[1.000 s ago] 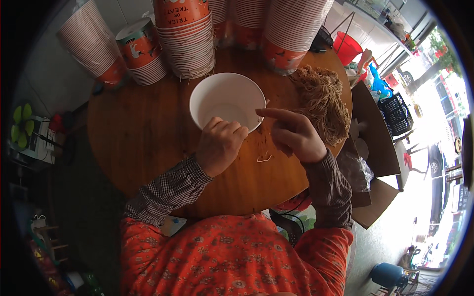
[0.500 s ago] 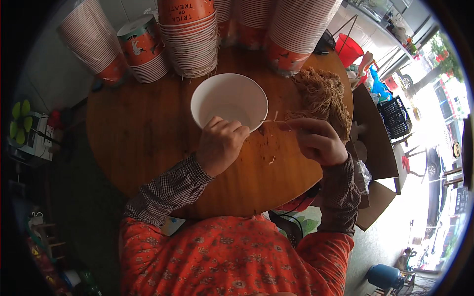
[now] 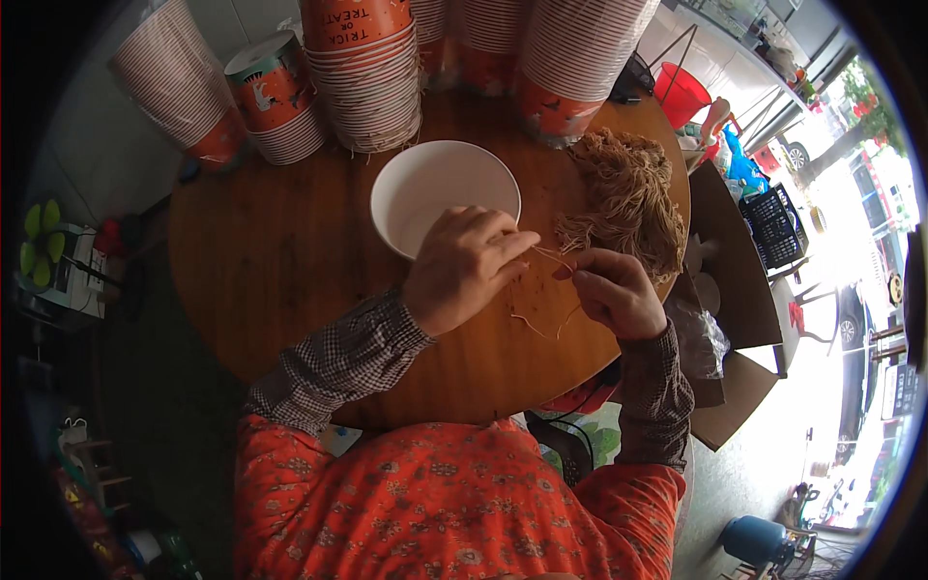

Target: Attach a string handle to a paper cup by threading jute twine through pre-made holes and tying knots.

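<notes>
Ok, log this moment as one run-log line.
left hand: fingers at tan string, grip unclear | right hand: pinching tan string | white-lined bucket: open, on wooden table | string bundle: table's right side

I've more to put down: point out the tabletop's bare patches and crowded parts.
Bare wood shows on the table left of the open bucket, and between the sleeves along the near edge. Crowded: the back, with bucket stacks, and the right, with string bundle and right hand.
</notes>
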`<control>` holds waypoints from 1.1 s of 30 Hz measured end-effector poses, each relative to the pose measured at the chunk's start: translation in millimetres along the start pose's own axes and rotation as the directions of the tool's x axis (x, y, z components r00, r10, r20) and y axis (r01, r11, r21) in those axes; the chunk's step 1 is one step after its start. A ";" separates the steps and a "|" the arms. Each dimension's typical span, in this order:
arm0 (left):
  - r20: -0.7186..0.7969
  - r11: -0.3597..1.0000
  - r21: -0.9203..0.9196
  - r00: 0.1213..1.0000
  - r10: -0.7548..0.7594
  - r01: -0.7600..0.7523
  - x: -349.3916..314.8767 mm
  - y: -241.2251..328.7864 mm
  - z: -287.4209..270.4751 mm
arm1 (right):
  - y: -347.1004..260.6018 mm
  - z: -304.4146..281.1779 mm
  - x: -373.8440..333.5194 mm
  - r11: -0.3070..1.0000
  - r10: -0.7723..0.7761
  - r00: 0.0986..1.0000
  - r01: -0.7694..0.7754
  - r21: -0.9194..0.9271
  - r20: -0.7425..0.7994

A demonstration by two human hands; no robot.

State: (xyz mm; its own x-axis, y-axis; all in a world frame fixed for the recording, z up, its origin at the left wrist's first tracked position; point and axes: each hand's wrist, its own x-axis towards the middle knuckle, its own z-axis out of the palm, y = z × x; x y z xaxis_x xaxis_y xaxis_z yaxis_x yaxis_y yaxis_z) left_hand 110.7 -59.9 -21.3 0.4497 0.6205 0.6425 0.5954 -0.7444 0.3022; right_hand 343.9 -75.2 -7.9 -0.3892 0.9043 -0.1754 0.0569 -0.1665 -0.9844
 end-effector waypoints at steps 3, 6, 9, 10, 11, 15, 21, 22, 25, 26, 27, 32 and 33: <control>0.011 0.997 -0.072 1.000 0.016 -0.015 8.2 -2.3 8.8 | -14.5 1.2 3.9 0.999 -0.029 1.000 0.030 -0.033 0.011; 0.024 0.994 -0.104 0.999 0.028 -0.026 14.1 -11.1 10.1 | -25.0 3.3 10.1 0.997 -0.050 0.998 0.052 -0.060 0.025; 0.048 0.974 -0.219 0.998 -0.046 0.055 15.8 -18.8 10.0 | -32.5 4.5 16.8 0.995 -0.060 0.998 0.062 -0.072 0.034; 0.028 0.965 -0.247 0.996 -0.082 0.086 15.7 -21.1 9.9 | -33.9 5.0 19.6 0.996 -0.054 0.998 0.057 -0.073 0.034; 0.010 0.954 -0.276 0.993 -0.119 0.117 15.1 -22.6 9.9 | -35.0 5.7 22.4 0.996 -0.055 0.998 0.057 -0.070 0.032; 0.091 0.879 -0.407 0.968 -0.234 0.250 11.4 -25.7 10.4 | -41.4 9.7 28.5 0.998 -0.060 0.998 0.061 -0.030 0.033; 0.168 0.821 -0.463 0.943 -0.288 0.333 8.2 -32.4 15.8 | -50.5 8.4 28.6 0.991 -0.096 0.995 0.092 0.100 0.037; 0.189 0.816 -0.461 0.937 -0.294 0.349 7.8 -32.0 16.7 | -52.9 8.1 27.8 0.985 -0.105 0.994 0.099 0.139 0.033; 0.246 0.790 -0.468 0.917 -0.314 0.396 5.8 -31.6 20.1 | -56.0 5.2 27.4 0.990 -0.115 0.990 0.107 0.096 0.077; 0.281 0.768 -0.477 0.902 -0.328 0.428 5.5 -31.5 20.9 | -57.8 5.4 26.1 0.989 -0.115 0.990 0.108 0.097 0.076; 0.283 0.768 -0.477 0.901 -0.327 0.428 6.2 -30.7 20.7 | -59.3 5.9 24.6 0.991 -0.116 0.988 0.107 0.085 0.099; 0.393 0.769 -0.442 0.870 -0.296 0.462 9.3 -30.2 14.7 | -58.2 5.4 26.0 0.983 -0.148 0.986 0.137 0.124 0.081; 0.391 0.770 -0.442 0.872 -0.295 0.459 9.5 -31.6 14.3 | -58.4 2.0 26.5 0.982 -0.147 0.986 0.135 0.131 0.081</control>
State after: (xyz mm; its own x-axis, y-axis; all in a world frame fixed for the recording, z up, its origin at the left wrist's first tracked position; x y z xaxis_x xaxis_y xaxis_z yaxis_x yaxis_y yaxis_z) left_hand 105.6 -27.0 -34.8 0.4768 0.8571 0.1952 0.3710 -0.3975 0.8392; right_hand 328.4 -42.3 45.0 -0.4668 0.8839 -0.0276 -0.1170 -0.0927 -0.9888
